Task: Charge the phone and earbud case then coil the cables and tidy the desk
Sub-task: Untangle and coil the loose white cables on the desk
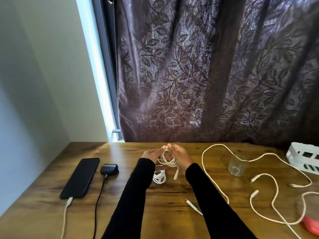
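We hold the white cable (pixel 167 159) above the desk (pixel 172 195): right hand (pixel 180 156) grips the loops, left hand (pixel 151 153) pinches the top. It looks light and springy (grasp across all loops).

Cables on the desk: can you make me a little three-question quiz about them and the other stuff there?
1. True or false: the phone has a cable plugged in.
2. What are both hands holding? A) drinking glass B) white cable coil C) earbud case
3. What colour is the cable going into the earbud case?

Key:
1. True; a white plug sits in its near end.
2. B; the left hand and right hand grip the white cable coil, while the drinking glass stands alone.
3. Black.
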